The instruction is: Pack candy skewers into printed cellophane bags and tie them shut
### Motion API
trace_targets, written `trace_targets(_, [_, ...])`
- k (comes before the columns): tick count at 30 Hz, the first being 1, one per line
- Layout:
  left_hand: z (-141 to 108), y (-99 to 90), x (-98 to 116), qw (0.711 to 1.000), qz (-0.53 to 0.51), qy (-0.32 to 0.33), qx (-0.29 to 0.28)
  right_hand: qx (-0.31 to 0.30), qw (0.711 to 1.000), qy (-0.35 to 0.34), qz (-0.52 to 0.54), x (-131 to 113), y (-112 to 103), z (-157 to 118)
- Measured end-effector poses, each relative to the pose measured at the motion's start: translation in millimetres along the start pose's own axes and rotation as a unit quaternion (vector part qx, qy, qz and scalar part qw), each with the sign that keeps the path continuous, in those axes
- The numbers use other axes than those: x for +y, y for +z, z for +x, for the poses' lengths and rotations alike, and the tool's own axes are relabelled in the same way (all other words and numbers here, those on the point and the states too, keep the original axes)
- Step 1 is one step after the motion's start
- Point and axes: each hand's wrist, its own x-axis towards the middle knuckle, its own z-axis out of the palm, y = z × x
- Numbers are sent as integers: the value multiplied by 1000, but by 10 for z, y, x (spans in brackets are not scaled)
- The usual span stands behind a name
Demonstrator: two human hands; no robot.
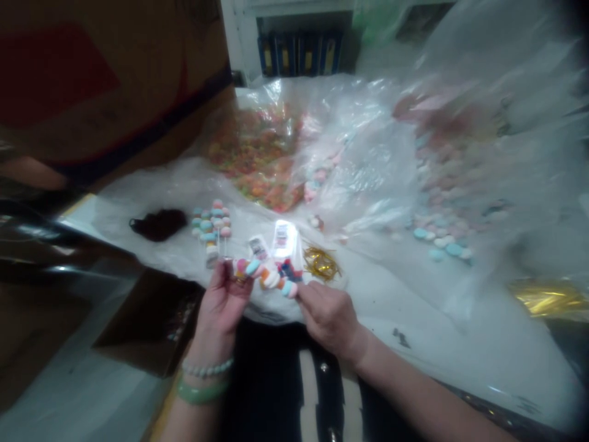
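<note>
A candy skewer (271, 279) of pastel, white and orange pieces stretches between my two hands, low over the table. My left hand (226, 301), with a bead bracelet and a green bangle on its wrist, pinches the left end. The right end is gripped by the closed fingers of my right hand (332, 316). Just behind the skewer lie white printed labels (284, 238). Gold twist ties (322, 264) form a small pile beside my right hand. Several finished-looking candy sticks (212, 221) rest together beyond my left hand. Blur hides finer detail.
Clear plastic bags hold orange-green gummies (262, 159) and pastel candies (444, 239). A dark object (159, 224) lies left on the white sheet. A big carton (115, 80) stands at left, an open box (142, 325) below it. Gold strips (547, 299) lie at right.
</note>
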Motion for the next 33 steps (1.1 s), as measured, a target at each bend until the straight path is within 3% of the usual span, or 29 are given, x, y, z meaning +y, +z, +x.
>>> trace_targets(7, [-40, 74, 11, 998, 7, 52, 19, -37, 998, -14, -52, 11, -70, 13])
trace_targets(15, [34, -9, 57, 997, 22, 71, 24, -57, 993, -26, -98, 33, -63, -13])
trace_targets(23, [78, -133, -33, 982, 117, 144, -20, -55, 991, -36, -116, -8, -65, -16])
trace_targets(28, [88, -91, -20, 992, 49, 113, 37, -69, 994, -33, -82, -43, -49, -21])
trace_targets(33, [79, -65, -2, 993, 21, 103, 47, -91, 995, 17, 20, -14, 3, -29])
